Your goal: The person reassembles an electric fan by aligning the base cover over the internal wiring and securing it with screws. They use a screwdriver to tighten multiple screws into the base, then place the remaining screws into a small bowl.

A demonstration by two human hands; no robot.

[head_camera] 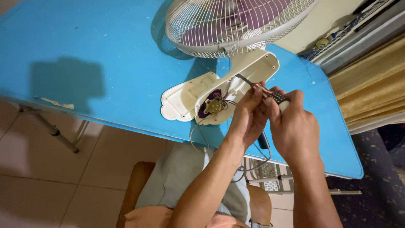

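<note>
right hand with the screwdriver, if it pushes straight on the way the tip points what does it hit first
Most likely the inside of the open fan base housing, where the screwdriver held by the right hand already reaches; depth is hard to judge.

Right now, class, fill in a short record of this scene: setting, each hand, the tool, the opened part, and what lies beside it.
Setting: blue table with a white table fan lying on it
Left hand: steadies the screwdriver shaft near its handle
Right hand: grips the screwdriver by its handle
Tool tip: inside the opened fan base
Inside base: a small brass-coloured part with wires
Beside it: the removed white cover, flat on the table
</note>
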